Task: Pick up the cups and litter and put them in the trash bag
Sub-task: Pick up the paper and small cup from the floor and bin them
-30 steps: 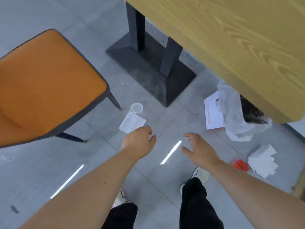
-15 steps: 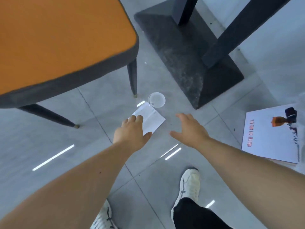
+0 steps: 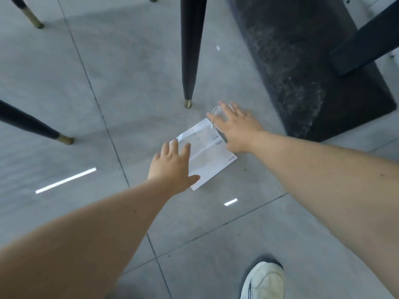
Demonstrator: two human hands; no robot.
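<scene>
A white sheet of paper (image 3: pixel 207 154) lies flat on the grey tiled floor. My left hand (image 3: pixel 172 167) rests over its near left corner, fingers spread, holding nothing. A small clear plastic cup (image 3: pixel 217 111) stands at the paper's far corner. My right hand (image 3: pixel 234 126) hovers over the cup with fingers apart, covering most of it; only part of the rim shows. The trash bag is out of view.
A black chair leg (image 3: pixel 190 61) with a brass tip stands just left of the cup. Two more chair legs (image 3: pixel 32 126) are at the left. The dark table base (image 3: pixel 302 72) lies at the right. My white shoe (image 3: pixel 263 281) is at the bottom.
The camera has dropped closer to the floor. My right hand has moved forward over the cup, and my left hand has reached onto the paper.
</scene>
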